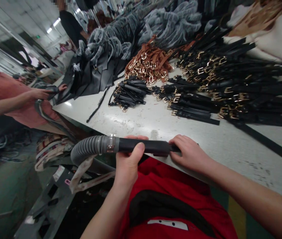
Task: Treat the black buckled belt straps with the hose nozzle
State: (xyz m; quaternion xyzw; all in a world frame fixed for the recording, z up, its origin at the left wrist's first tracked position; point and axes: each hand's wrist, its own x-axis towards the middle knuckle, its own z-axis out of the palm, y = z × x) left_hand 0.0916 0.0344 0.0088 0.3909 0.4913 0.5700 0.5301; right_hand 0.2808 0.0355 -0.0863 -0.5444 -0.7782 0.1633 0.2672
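Note:
My left hand is wrapped round a black tube nozzle, its thumb lying along the top. A metal clamp joins the nozzle to a ribbed grey hose, which bends down at the left. At the nozzle's open end, my right hand is closed on a dark piece that looks like a black strap; most of it is hidden by the fingers and the nozzle. Both hands are at the near edge of the white table, above a red apron.
Black straps with gold buckles are heaped at the right, beside brown buckled straps and a smaller black pile. Black leather pieces and wrapped grey bundles lie farther back. A person in a pink shirt stands at the left.

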